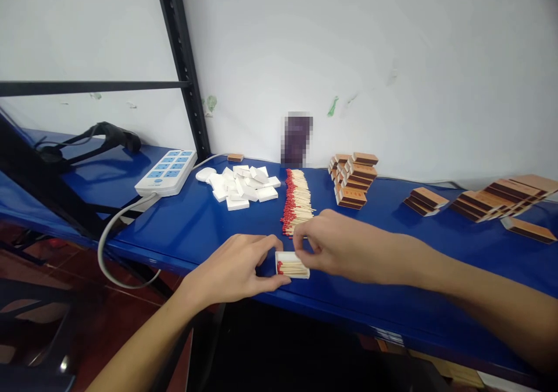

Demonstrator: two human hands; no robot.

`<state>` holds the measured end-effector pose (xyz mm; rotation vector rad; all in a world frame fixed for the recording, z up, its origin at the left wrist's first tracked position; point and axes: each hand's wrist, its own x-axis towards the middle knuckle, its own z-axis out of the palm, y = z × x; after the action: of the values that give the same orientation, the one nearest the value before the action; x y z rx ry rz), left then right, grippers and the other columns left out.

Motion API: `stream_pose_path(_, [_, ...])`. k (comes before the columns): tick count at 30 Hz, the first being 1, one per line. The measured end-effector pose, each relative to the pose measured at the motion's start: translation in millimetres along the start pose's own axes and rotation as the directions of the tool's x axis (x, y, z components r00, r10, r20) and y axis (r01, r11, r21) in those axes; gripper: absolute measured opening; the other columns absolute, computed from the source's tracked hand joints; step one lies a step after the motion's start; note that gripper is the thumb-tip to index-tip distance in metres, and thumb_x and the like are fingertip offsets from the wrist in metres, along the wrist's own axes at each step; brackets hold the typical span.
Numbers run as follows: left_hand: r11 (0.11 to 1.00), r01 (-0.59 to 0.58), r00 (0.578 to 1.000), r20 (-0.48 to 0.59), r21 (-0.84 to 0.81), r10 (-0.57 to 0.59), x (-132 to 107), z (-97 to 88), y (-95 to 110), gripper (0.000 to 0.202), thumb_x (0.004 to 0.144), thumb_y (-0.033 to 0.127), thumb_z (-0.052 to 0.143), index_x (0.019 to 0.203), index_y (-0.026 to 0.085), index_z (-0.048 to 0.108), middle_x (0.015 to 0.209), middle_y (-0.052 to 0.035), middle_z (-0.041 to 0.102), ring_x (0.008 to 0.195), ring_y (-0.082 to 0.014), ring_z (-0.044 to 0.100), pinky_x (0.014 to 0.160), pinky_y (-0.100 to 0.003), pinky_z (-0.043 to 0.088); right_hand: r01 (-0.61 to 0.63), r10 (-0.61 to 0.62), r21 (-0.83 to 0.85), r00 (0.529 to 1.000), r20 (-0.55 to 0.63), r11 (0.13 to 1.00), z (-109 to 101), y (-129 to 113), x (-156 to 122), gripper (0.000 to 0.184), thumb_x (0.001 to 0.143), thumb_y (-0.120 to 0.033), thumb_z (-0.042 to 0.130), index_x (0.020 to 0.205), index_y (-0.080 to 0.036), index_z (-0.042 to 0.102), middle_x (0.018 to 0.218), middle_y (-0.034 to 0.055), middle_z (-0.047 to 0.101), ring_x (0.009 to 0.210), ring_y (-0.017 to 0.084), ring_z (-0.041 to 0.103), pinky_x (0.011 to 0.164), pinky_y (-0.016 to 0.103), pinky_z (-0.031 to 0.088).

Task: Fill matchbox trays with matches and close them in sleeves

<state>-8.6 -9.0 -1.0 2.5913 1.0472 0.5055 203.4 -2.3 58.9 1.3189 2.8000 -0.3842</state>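
A small white matchbox tray point(285, 256) lies near the front edge of the blue table, part filled with red-tipped matches point(294, 268) laid lengthwise. My left hand point(246, 267) grips the tray at its left end, thumb along the near side and fingers at the far side. Over the tray's right end, my right hand point(322, 241) has thumb and forefinger pinched together; whatever they hold is hidden. Just beyond the hands runs a long row of loose matches point(297, 200), red heads to the left. Its near end lies by my right fingers.
White empty trays point(246, 186) are heaped behind my left hand. Matchbox sleeves point(355, 177) are stacked behind my right hand, with more matchboxes point(488, 203) farther right. A white power strip point(168, 174) and black shelf post point(183, 61) stand at left. A pixelated patch covers something by the wall.
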Motion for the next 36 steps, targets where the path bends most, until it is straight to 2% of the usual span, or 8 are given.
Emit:
stream_pose_path(3, [1.0, 0.002, 1.0, 0.0, 0.003, -0.002, -0.6, 0.8, -0.7, 0.032, 0.086, 0.048, 0.062, 0.101, 0.021, 0.058, 0.067, 0.0051, 0.049, 0.057, -0.012, 0.045, 0.054, -0.024, 0.03, -0.052, 0.045, -0.128, 0.997, -0.062, 0.99, -1.9, 12.3, 4.8, 0.018, 0.084, -0.021, 0.05, 0.076, -0.019, 0.065, 0.064, 0.0007, 0.06, 0.053, 0.011, 0.047, 0.049, 0.025, 0.025])
stream_pose_path(9, [1.0, 0.005, 1.0, 0.001, -0.001, -0.005, -0.9, 1.2, -2.1, 0.032, 0.085, 0.048, 0.064, 0.102, 0.021, 0.057, 0.067, 0.0056, 0.048, 0.058, -0.0118, 0.045, 0.054, -0.024, 0.03, -0.045, 0.037, -0.205, 0.999, -0.04, 0.978, 6.9, 25.9, 19.7, 0.02, 0.081, -0.016, 0.051, 0.082, -0.019, 0.071, 0.069, 0.0037, 0.066, 0.061, 0.015, 0.055, 0.054, 0.026, 0.028])
stream_pose_path(14, [1.0, -0.001, 1.0, 0.003, -0.002, 0.001, -0.8, 2.0, -2.9, 0.032, 0.085, 0.047, 0.064, 0.102, 0.021, 0.058, 0.067, 0.006, 0.047, 0.058, -0.0117, 0.044, 0.055, -0.024, 0.03, -0.057, 0.054, -0.25, 0.998, -0.017, 0.966, 7.0, 24.2, 21.2, 0.021, 0.084, -0.018, 0.051, 0.075, -0.018, 0.07, 0.07, 0.0046, 0.067, 0.062, 0.015, 0.057, 0.054, 0.026, 0.029])
stream_pose_path(19, [1.0, 0.008, 1.0, 0.014, 0.0, -0.008, -0.8, 2.0, -2.9, 0.03, 0.085, 0.046, 0.064, 0.101, 0.022, 0.058, 0.067, 0.0063, 0.046, 0.058, -0.0113, 0.044, 0.055, -0.024, 0.029, -0.063, 0.055, -0.299, 0.998, -0.035, 0.952, 7.6, 19.9, 18.1, 0.02, 0.088, -0.021, 0.052, 0.089, -0.019, 0.072, 0.083, 0.0068, 0.07, 0.072, 0.018, 0.062, 0.056, 0.027, 0.031])
stream_pose_path(27, [1.0, 0.012, 1.0, 0.015, 0.006, -0.012, 0.3, 2.0, -2.8, 0.03, 0.085, 0.047, 0.064, 0.1, 0.021, 0.059, 0.067, 0.0063, 0.046, 0.058, -0.0111, 0.043, 0.055, -0.024, 0.028, -0.07, 0.06, -0.356, 0.997, -0.039, 0.932, 10.3, 20.2, 21.2, 0.019, 0.088, -0.02, 0.053, 0.085, -0.018, 0.071, 0.081, 0.0064, 0.071, 0.072, 0.019, 0.063, 0.054, 0.027, 0.026])
stream_pose_path(30, [1.0, 0.015, 1.0, 0.017, 0.003, -0.015, 0.1, 2.3, -3.2, 0.03, 0.085, 0.047, 0.064, 0.101, 0.022, 0.058, 0.068, 0.0062, 0.046, 0.059, -0.0112, 0.043, 0.055, -0.024, 0.028, -0.077, 0.068, -0.345, 0.997, -0.037, 0.935, 10.8, 21.2, 21.7, 0.019, 0.088, -0.021, 0.052, 0.078, -0.017, 0.068, 0.078, 0.0061, 0.069, 0.07, 0.018, 0.061, 0.053, 0.027, 0.026])
stream_pose_path(36, [1.0, 0.016, 1.0, 0.022, 0.005, -0.016, -0.1, 1.5, -2.7, 0.031, 0.085, 0.047, 0.065, 0.101, 0.022, 0.057, 0.068, 0.0064, 0.046, 0.059, -0.0113, 0.043, 0.056, -0.023, 0.029, -0.039, 0.041, -0.224, 0.999, 0.007, 0.974, 10.6, 24.7, 19.9, 0.015, 0.088, -0.02, 0.05, 0.082, -0.019, 0.064, 0.078, 0.0035, 0.066, 0.067, 0.014, 0.054, 0.055, 0.025, 0.029])
